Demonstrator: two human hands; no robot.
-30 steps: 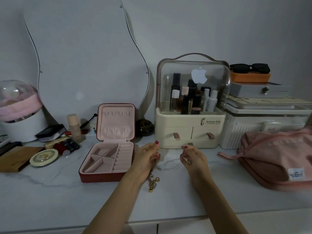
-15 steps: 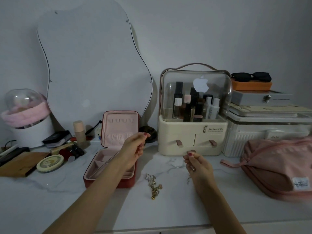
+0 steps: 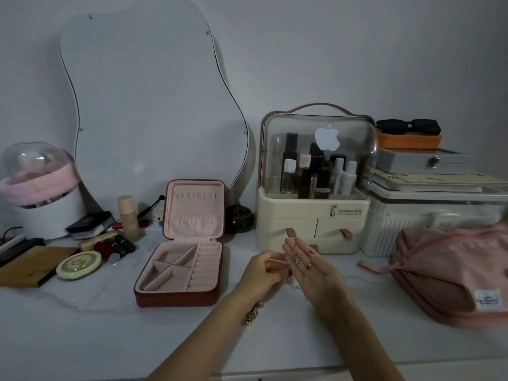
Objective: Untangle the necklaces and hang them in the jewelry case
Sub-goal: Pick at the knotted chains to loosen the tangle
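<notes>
The red jewelry case (image 3: pixel 176 296) lies open left of centre, its pink lid (image 3: pixel 195 210) upright with hooks along the top. Just right of the case, my left hand (image 3: pixel 262 272) has curled fingers and pinches a thin silver necklace (image 3: pixel 295 259). That necklace, with a small pendant, drapes across the straight fingers of my right hand (image 3: pixel 313 270), which is held flat with the palm facing left. The two hands touch above the counter. A chunky gold necklace (image 3: pixel 253 314) lies on the counter, partly hidden by my left forearm.
A cream cosmetics organiser (image 3: pixel 313 229) stands right behind the hands. A pink pouch (image 3: pixel 450 270) lies at the right, below stacked boxes (image 3: pixel 428 215). Cosmetics (image 3: pixel 127 215), a round tin (image 3: pixel 78 265) and a wooden board (image 3: pixel 33 266) crowd the left. A mirror (image 3: pixel 148 105) leans on the wall.
My left hand came back from above the case to meet the right hand. My right hand uncurled into a flat palm with the thin necklace across its fingers.
</notes>
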